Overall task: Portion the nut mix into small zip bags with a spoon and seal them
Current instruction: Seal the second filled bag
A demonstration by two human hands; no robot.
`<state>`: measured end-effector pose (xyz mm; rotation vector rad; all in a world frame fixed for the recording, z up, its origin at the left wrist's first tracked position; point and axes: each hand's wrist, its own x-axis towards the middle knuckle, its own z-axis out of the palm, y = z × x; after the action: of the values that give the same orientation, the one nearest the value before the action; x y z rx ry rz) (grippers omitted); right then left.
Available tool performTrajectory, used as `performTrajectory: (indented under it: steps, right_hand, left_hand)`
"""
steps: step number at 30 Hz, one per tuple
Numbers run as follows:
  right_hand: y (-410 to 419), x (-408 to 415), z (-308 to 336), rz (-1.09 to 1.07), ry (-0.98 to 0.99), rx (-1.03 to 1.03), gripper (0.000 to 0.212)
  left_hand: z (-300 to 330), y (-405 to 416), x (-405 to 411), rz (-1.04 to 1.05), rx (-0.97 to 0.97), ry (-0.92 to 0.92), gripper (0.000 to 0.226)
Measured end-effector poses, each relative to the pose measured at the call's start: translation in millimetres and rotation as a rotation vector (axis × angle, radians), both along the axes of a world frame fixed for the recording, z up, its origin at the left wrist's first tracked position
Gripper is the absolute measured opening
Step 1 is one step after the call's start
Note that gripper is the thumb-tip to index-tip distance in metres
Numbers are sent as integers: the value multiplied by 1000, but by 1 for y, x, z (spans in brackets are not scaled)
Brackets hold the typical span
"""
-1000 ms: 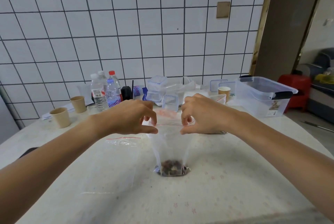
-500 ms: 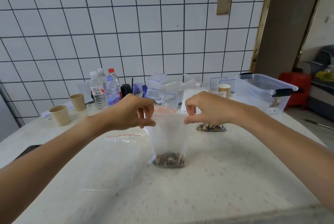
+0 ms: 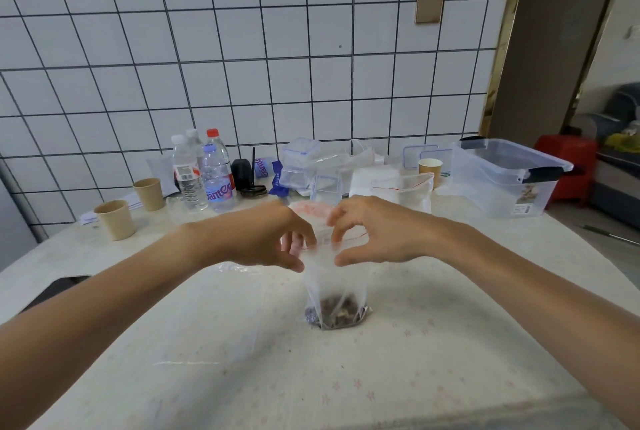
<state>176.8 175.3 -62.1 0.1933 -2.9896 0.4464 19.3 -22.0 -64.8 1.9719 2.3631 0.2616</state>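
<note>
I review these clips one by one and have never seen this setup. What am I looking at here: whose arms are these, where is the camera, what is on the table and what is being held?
There is no machine here. The camera sits on a person's head and looks forward and down, so the two bare arms are that person's own. The left hand and right hand pinch the red-striped top of a small clear plastic zip bag, which stands on the pale round table with a dark nut mix at its bottom. Whether the strip is fully closed cannot be told.

Further back stand clear plastic water bottles, brown paper cups, a large clear plastic storage box and another clear zip bag. No spoon is visible.
</note>
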Motion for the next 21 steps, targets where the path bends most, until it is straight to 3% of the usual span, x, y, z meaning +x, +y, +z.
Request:
performTrajectory:
  steps: [5, 12, 21]
  right_hand:
    - [-13, 2, 6, 38, 78, -33, 12]
    - [-9, 13, 9, -25, 82, -80, 20]
    - [-3, 7, 7, -94, 180, -89, 30]
  left_hand:
    - [4, 6, -9, 79, 10, 61, 32]
    - [6, 2, -6, 29, 201, -253, 23]
    - [12, -3, 0, -13, 218, -352, 15]
